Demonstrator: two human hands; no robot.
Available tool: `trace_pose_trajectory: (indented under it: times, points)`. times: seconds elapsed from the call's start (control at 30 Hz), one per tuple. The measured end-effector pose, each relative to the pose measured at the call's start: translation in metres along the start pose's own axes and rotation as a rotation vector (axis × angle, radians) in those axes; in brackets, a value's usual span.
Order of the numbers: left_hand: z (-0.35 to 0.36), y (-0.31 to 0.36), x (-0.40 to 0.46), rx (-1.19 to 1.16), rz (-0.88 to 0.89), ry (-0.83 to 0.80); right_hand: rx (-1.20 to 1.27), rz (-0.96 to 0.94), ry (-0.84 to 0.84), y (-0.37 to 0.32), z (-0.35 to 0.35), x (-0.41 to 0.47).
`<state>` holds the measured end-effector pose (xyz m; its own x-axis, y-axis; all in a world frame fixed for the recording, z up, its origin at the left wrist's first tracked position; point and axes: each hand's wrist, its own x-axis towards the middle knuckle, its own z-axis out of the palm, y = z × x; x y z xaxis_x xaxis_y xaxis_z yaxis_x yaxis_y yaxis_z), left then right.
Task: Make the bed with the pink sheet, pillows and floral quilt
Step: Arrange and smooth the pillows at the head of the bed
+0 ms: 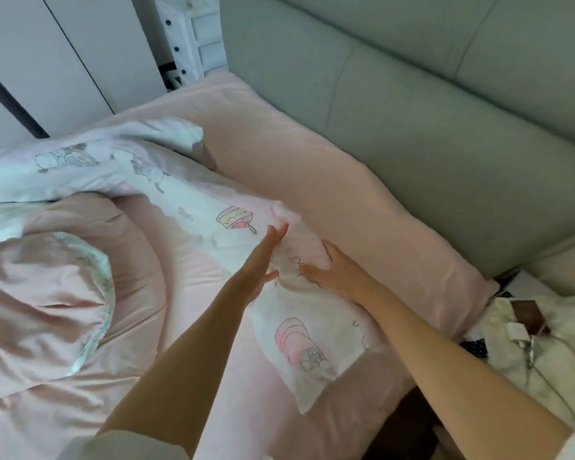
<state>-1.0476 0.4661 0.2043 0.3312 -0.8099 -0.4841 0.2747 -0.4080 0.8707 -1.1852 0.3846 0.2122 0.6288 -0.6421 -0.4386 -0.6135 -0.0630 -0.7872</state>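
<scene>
On the left I see the rumpled pink-and-white printed quilt point(63, 247) bunched on the bed's pink sheet point(186, 277). At centre, my left hand point(263, 260) lies flat, its grip wide, fingers straight against a white cartoon-print pillow point(299, 330). My right hand point(339, 273) presses that pillow's top, grip wide also. Further right, a long pink pillow point(362, 207) rests against the grey-green padded headboard point(445, 94).

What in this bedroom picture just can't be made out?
- Right hand, head view: its fingertips sink into the printed pillow, so the grip is unclear.
- Clutter on the white cloth: blurred, and cut by the right edge.
- Floral quilt: cut by the left edge.
- White drawer unit: partly behind the green headboard.
</scene>
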Motion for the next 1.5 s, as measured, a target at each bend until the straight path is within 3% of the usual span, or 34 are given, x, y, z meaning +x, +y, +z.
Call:
trace_pose_trajectory:
  times: [0.1, 0.2, 0.33, 0.47, 0.57, 0.73, 0.83, 0.93, 1.0, 1.1, 1.27, 1.4, 1.5]
  points:
    - [0.026, 0.004, 0.021, -0.017, 0.0, -0.044, -0.421, 0.153, 0.123, 0.021, -0.031, 0.016]
    - [0.045, -0.001, 0.043, -0.023, -0.012, -0.015, -0.784, 0.188, 0.389, 0.05, -0.053, 0.027]
    - [0.052, -0.026, 0.066, -0.153, -0.061, 0.253, -0.868, 0.084, 0.584, 0.085, -0.053, 0.036]
    - [0.049, -0.068, 0.073, -0.156, -0.156, 0.352, -0.951, 0.104, 0.542, 0.111, -0.064, 0.055]
    - [0.047, -0.093, 0.078, -0.178, -0.246, 0.427, -0.796, 0.186, 0.627, 0.142, -0.089, 0.073]
    - [0.052, -0.143, 0.089, -0.09, -0.414, 0.491, -0.297, 0.282, 0.737, 0.215, -0.073, 0.068]
    - [0.058, -0.172, 0.104, -0.036, -0.425, 0.542, 0.214, 0.334, 0.726, 0.244, -0.047, 0.064]
    - [0.066, -0.192, 0.117, -0.077, -0.484, 0.664, 0.847, 0.608, 0.627, 0.269, -0.028, 0.073]
    - [0.069, -0.201, 0.122, -0.145, -0.464, 0.678, 1.023, 0.682, 0.526, 0.28, -0.02, 0.079]
    - [0.073, -0.21, 0.123, -0.311, -0.376, 0.522, 1.034, 0.609, 0.605, 0.275, -0.03, 0.088]
    - [0.102, -0.19, 0.125, -0.245, -0.251, 0.228, 0.879, 0.374, 0.841, 0.243, -0.085, 0.095]
    - [0.133, -0.167, 0.141, -0.172, -0.174, 0.239, 0.864, 0.214, 0.963, 0.216, -0.129, 0.098]
    - [0.15, -0.17, 0.149, -0.017, -0.197, 0.238, 0.874, 0.23, 1.039, 0.226, -0.141, 0.09]
